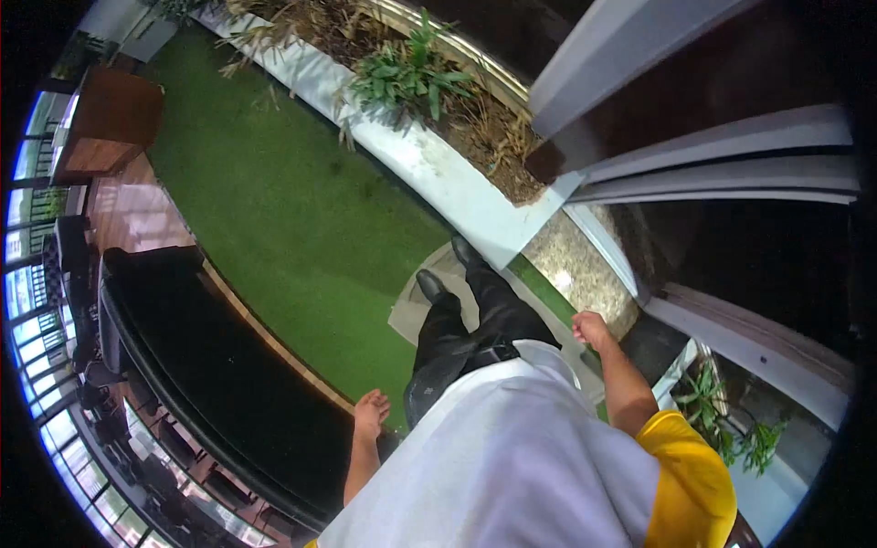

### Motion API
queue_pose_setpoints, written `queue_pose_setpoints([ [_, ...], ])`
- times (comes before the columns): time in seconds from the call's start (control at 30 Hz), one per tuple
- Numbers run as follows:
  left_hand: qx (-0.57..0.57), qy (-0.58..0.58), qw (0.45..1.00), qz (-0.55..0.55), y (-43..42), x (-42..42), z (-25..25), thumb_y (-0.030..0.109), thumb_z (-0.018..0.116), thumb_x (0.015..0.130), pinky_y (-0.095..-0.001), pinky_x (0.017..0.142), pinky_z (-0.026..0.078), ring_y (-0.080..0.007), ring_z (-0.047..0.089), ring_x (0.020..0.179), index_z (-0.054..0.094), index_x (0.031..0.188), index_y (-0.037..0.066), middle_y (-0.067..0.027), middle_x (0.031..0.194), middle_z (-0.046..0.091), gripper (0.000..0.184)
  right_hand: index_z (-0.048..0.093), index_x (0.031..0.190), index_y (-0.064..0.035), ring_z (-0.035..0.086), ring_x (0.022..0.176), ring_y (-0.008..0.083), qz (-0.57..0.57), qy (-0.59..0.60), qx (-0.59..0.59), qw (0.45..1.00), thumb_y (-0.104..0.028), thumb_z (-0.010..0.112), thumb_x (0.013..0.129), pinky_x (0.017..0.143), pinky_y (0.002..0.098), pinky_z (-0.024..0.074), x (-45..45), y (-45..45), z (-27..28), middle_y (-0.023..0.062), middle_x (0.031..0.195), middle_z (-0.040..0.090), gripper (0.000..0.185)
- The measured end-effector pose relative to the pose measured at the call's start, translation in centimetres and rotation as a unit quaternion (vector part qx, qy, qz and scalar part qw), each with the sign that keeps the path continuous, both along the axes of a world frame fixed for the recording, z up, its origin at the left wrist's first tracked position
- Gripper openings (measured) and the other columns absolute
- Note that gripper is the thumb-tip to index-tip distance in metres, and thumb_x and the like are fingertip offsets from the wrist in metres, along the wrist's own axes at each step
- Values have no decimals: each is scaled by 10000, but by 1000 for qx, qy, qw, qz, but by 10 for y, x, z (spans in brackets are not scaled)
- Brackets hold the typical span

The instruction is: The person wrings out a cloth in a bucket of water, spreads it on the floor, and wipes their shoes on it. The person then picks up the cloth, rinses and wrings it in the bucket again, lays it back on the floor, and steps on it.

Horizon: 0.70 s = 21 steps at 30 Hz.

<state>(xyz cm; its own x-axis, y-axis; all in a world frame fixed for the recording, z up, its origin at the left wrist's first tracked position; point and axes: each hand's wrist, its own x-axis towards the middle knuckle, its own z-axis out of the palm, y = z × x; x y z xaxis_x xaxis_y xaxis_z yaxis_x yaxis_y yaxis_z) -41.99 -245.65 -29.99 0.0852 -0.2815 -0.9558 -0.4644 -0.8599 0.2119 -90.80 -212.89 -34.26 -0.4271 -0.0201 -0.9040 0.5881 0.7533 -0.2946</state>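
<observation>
My left hand (pixel 371 413) hangs by my left hip, its fingers curled in, and I see nothing in it. It is nearest to the edge of the long black bench or counter (pixel 219 365). Out to my right, my right hand (pixel 592 329) is closed in a loose fist with nothing showing in it, near a speckled stone sill (pixel 580 265). Neither hand appears to touch anything. Below, my black shoes (pixel 434 286) stand on a pale mat (pixel 408 315) laid over green turf (pixel 274 192).
A white-walled planter (pixel 402 151) with a leafy plant (pixel 411 78) runs along the right of the turf. Tall grey frames (pixel 621 64) with dark panels rise at right. A brown wooden cabinet (pixel 110 119) stands far left, with windows and chairs beyond the black bench.
</observation>
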Motion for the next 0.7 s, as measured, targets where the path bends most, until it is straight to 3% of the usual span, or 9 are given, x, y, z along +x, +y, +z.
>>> queue_pose_setpoints([
  [0.2, -45, 14, 994, 103, 19, 3, 18, 199, 504, 905, -282, 589, 438, -179, 588, 757, 516, 1144, 106, -48, 914, 613, 257, 607, 696, -60, 533, 456, 179, 59, -309, -119, 942, -213, 496, 807, 416, 327, 430, -2, 104, -113, 79, 590, 576, 219],
  [0.23, -44, -24, 995, 87, 21, -6, 23, 181, 501, 897, -270, 569, 433, -162, 590, 736, 520, 1136, 111, -48, 895, 617, 249, 593, 664, -50, 543, 457, 203, 257, -145, 53, 954, -214, 473, 799, 415, 356, 424, 3, 78, -100, 92, 589, 587, 244],
  [0.3, -127, -46, 910, -391, 22, 24, 2, 201, 489, 879, -306, 645, 448, -181, 571, 785, 528, 1123, 128, -58, 887, 615, 258, 598, 657, -47, 550, 464, 204, 215, 27, -25, 976, -201, 464, 802, 438, 349, 430, 6, 59, -93, 83, 575, 582, 250],
  [0.33, -161, -87, 745, -642, 16, 50, -29, 212, 469, 878, -317, 680, 449, -194, 558, 796, 530, 1120, 143, -60, 890, 607, 259, 614, 703, -46, 560, 489, 198, 211, 50, -9, 976, -200, 470, 790, 468, 336, 442, 1, 19, -47, 82, 595, 589, 228],
  [0.37, -319, -10, 754, -574, 18, 75, -74, 217, 435, 881, -322, 705, 444, -208, 541, 792, 542, 1099, 159, -60, 891, 596, 249, 576, 670, -58, 505, 467, 132, 17, 90, -60, 994, -212, 500, 840, 417, 308, 395, 11, -6, -18, 49, 589, 563, 242],
  [0.43, -158, 162, 932, -283, -1, 87, -99, 220, 437, 885, -314, 696, 442, -203, 517, 757, 548, 1082, 161, -57, 884, 575, 233, 585, 699, -62, 504, 464, 132, -72, 103, -87, 988, -227, 494, 833, 423, 308, 400, 29, -19, 11, 44, 581, 556, 232],
  [0.47, 172, 205, 963, -32, -18, 86, -89, 219, 472, 888, -299, 662, 446, -184, 509, 727, 543, 1086, 146, -54, 877, 566, 223, 589, 714, -63, 503, 463, 132, -104, 107, -100, 984, -235, 491, 830, 426, 308, 403, 38, -10, 18, 41, 577, 552, 230],
  [0.6, -23, 161, 986, -38, -51, -45, 3, 167, 509, 894, -301, 589, 449, -166, 553, 715, 524, 1083, 93, -36, 867, 588, 203, 619, 845, -75, 544, 550, 142, 196, 76, -28, 977, -231, 480, 814, 475, 303, 440, 84, 108, -35, 34, 668, 576, 211],
  [0.7, -78, 53, 994, -57, -38, -72, 17, 157, 503, 892, -318, 596, 461, -179, 583, 738, 535, 1099, 72, -46, 852, 611, 226, 622, 905, -77, 561, 604, 157, 98, -24, 39, 994, -227, 485, 809, 501, 306, 460, 112, 151, -34, 40, 748, 589, 225],
])
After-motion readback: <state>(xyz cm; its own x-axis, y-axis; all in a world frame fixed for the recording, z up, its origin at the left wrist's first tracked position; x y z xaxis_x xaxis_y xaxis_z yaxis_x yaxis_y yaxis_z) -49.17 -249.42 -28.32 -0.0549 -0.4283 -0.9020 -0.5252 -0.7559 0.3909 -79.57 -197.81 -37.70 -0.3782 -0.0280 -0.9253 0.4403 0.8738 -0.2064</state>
